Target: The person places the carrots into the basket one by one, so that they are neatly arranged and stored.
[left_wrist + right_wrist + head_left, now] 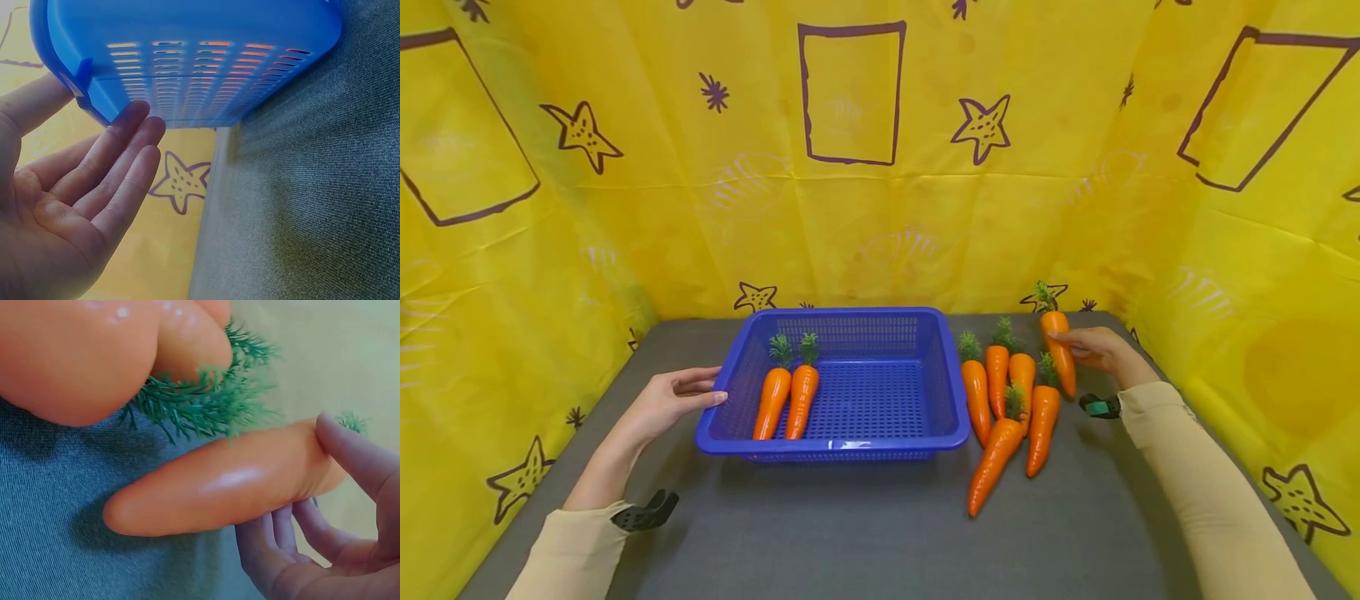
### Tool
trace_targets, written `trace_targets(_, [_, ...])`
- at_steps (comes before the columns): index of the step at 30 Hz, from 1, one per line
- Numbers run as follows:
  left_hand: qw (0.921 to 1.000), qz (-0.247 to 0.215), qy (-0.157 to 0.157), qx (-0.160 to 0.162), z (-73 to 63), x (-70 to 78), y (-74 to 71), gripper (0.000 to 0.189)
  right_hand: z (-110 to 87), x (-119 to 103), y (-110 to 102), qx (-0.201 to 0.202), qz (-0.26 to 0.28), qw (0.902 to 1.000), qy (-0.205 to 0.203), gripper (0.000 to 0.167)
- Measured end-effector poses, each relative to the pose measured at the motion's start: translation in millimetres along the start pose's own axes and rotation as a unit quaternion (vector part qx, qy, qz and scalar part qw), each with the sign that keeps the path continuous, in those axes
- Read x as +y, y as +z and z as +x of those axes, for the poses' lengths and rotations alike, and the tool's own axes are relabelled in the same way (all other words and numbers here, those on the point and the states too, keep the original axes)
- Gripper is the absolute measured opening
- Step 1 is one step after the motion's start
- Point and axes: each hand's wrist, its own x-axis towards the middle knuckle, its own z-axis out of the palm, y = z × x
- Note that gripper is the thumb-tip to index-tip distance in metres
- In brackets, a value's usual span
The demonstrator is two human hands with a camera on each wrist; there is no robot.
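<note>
Near the back right, my right hand [1097, 348] pinches an orange toy carrot [1057, 354] with a green leafy top. In the right wrist view the thumb lies on one side of this carrot [219, 481] and the fingers on the other; its tip points away from the palm. My left hand [673, 400] rests at the left rim of a blue plastic basket [835, 446]. Its thumb touches the rim, while the fingers [134, 169] extend loosely beside the slotted outer wall. Inside the basket, two carrots [772, 404] lie side by side at the left.
Several more carrots [996, 467] lie bunched on the grey tabletop [820, 533], just right of the basket. Yellow patterned cloth [850, 242] surrounds the table at the back and both sides. Each wrist wears a dark strap device [646, 510].
</note>
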Motion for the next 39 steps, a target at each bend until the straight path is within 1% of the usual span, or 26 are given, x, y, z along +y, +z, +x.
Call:
trace_targets(1, [1.0, 0.001, 0.0, 0.0, 0.0, 0.0, 0.0, 0.074, -1.5, -0.8, -0.7, -0.001, 0.002, 1.0, 0.001, 0.069])
trace_targets(3, [1.0, 0.001, 0.002, 0.0, 0.0, -0.1, -0.1, 0.073, -5.3, -2.6, -2.1, -0.005, 0.007, 1.0, -0.002, 0.059])
trace_targets(7, [1.0, 0.0, 0.005, -0.001, -0.3, -0.2, -0.4, 0.072, -13.6, -6.0, -5.8, -0.007, 0.03, 0.9995, -0.006, 0.015])
trace_targets(8, [1.0, 0.0, 0.007, -0.001, -0.2, -0.1, -0.5, 0.072, -15.6, -6.8, -6.8, -0.008, 0.031, 0.9995, -0.008, 0.01])
trace_targets(9, [1.0, 0.001, 0.007, -0.002, -0.2, 0.1, -0.6, 0.072, -17.8, -7.6, -7.5, -0.008, 0.03, 0.9995, -0.009, 0.01])
trace_targets(10, [1.0, 0.0, 0.008, -0.001, -0.2, 0.0, -0.5, 0.072, -19.5, -8.5, -8.3, -0.007, 0.025, 0.9996, -0.011, 0.01])
trace_targets(11, [1.0, 0.0, 0.009, -0.001, -0.1, -0.1, -0.5, 0.072, -21.3, -9.4, -8.6, -0.005, 0.017, 0.9998, -0.013, 0.015])
trace_targets(15, [0.9999, -0.001, 0.012, 0.0, 0.1, -0.7, -0.3, 0.07, -27.3, -12.4, -9.4, -0.005, -0.03, 0.9993, -0.023, 0.064])
trace_targets(16, [0.9999, -0.002, 0.014, 0.001, 0.2, -1.1, -0.3, 0.07, -28.5, -13.0, -9.2, -0.005, -0.04, 0.9989, -0.025, 0.072])
trace_targets(17, [0.9999, -0.002, 0.014, 0.002, 0.3, -1.3, -0.3, 0.07, -29.9, -13.7, -9.1, -0.005, -0.048, 0.9985, -0.026, 0.077])
trace_targets(21, [0.9999, -0.003, 0.013, 0.002, 0.5, -1.9, -0.3, 0.07, -36.4, -16.9, -6.6, -0.008, -0.064, 0.9975, -0.03, 0.08])
trace_targets(27, [0.9999, -0.002, 0.013, 0.002, 0.5, -1.5, -0.4, 0.071, -45.4, -22.8, -1.9, -0.016, -0.07, 0.9967, -0.038, 0.082])
trace_targets(34, [0.9999, -0.004, 0.012, -0.002, 0.4, -1.3, -1.1, 0.071, -56.3, -31.7, 12.8, -0.025, -0.081, 0.9948, -0.056, 0.08])
trace_targets(39, [0.9999, -0.003, 0.009, -0.005, -0.3, -0.1, -1.6, 0.072, -60.0, -38.4, 24.1, -0.035, -0.101, 0.9918, -0.07, 0.079])
